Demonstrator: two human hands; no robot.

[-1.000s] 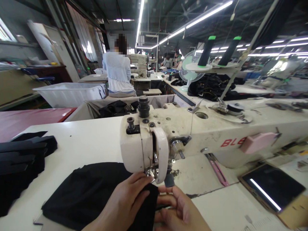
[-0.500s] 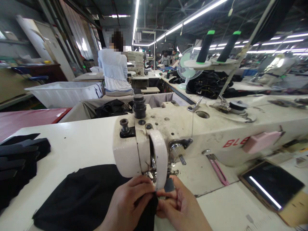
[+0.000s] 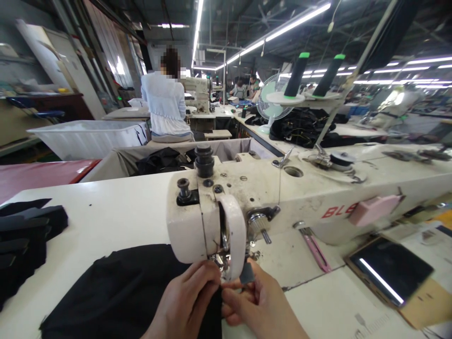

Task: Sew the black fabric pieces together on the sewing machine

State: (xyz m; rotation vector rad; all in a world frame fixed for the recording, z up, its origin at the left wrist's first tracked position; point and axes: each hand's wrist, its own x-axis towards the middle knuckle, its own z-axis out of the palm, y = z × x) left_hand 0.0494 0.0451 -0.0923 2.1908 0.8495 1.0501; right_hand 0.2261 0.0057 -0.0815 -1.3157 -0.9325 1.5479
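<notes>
As the left hand (image 3: 185, 297) and right hand (image 3: 263, 301) pinch black cloth (image 3: 113, 292) in narrow grips, apparently to steady its edge, a sewing machine (image 3: 187, 223) stands just beyond.

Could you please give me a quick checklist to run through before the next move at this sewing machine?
1. Left hand on the black fabric: ok.
2. Right hand at the fabric's near-right edge: ok.
3. Fingers well away from the stitching area of the sewing machine: not ok, both hands are close beside it.
4. Fabric edge lined up under the presser foot: cannot tell, hidden.
5. Pink thread snips off the fabric: ok, they lie right of the hands.
6. Black thread cones on their stand: ok.
</notes>
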